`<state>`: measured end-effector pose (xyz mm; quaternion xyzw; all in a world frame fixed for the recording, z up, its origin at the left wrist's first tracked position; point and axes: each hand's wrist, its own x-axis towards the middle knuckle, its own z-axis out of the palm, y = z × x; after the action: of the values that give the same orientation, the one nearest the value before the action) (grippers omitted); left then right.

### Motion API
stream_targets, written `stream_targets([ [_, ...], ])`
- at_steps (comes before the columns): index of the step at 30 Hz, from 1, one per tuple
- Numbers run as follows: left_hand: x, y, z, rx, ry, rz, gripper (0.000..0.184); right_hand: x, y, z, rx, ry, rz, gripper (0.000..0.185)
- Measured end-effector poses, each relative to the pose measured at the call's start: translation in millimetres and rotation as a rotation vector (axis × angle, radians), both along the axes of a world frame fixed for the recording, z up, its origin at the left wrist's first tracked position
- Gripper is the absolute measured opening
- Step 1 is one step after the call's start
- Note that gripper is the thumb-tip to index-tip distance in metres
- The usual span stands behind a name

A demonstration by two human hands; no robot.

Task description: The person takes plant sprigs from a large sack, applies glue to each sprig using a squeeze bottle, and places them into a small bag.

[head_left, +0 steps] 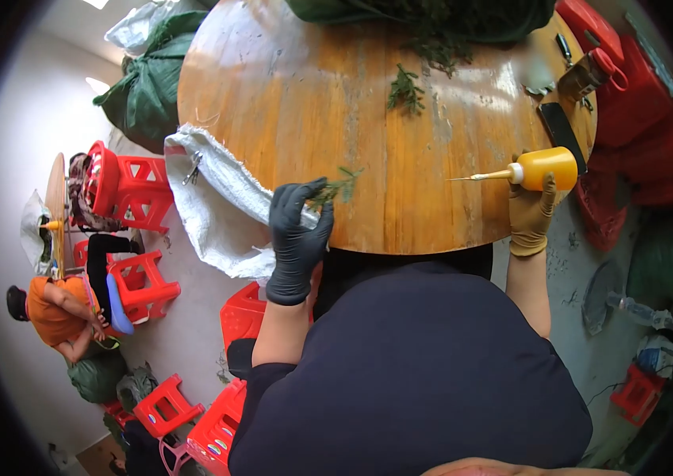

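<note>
My left hand [298, 238], in a dark grey glove, pinches a small green sprig [341, 187] over the near edge of the round wooden table [336, 135]. In a yellow-brown glove, my right hand [532, 214] is wrapped round a yellow squeeze bottle [552, 168]. The bottle lies on its side in my grip, its long thin nozzle pointing left toward the sprig. A gap separates the nozzle tip from the sprig. Another green sprig [406, 90] rests on the tabletop farther back.
A white woven sack [217, 202] hangs at the table's left edge. Greenery in a dark green bag [463, 17] sits at the back. A black phone-like slab [561, 135] and a jar [584, 77] lie right. Red stools [146, 282] and a seated person [63, 311] are left.
</note>
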<state>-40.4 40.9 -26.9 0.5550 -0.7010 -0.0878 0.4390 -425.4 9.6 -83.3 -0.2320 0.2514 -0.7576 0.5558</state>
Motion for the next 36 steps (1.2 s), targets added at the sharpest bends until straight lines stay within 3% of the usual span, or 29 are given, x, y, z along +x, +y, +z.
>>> stream_targets([
  [5,37.6,33.6,17.1,-0.007,0.134,0.086,0.028,1.4,-2.5,0.5,0.003,0.014,0.008,0.055],
  [14,-30.8,14.6,-20.0,0.275,0.061,-0.261,0.033,24.3,15.0,12.4,0.029,0.128,-0.015,0.047],
  [16,-38.5,9.8,-21.5,0.225,-0.169,-0.204,0.033,29.3,18.9,14.4,0.035,0.171,0.008,0.044],
  [20,-36.4,6.3,-20.8,0.309,-0.152,-0.227,0.031,36.9,18.6,10.6,0.021,0.31,0.011,0.042],
  [30,-38.2,7.8,-17.1,0.305,-0.15,-0.211,0.029,54.7,13.0,19.6,0.057,0.355,0.127,0.049],
  [36,-38.0,6.7,-17.8,0.312,-0.153,-0.214,0.03,57.5,14.5,26.7,0.076,0.333,0.105,0.045],
])
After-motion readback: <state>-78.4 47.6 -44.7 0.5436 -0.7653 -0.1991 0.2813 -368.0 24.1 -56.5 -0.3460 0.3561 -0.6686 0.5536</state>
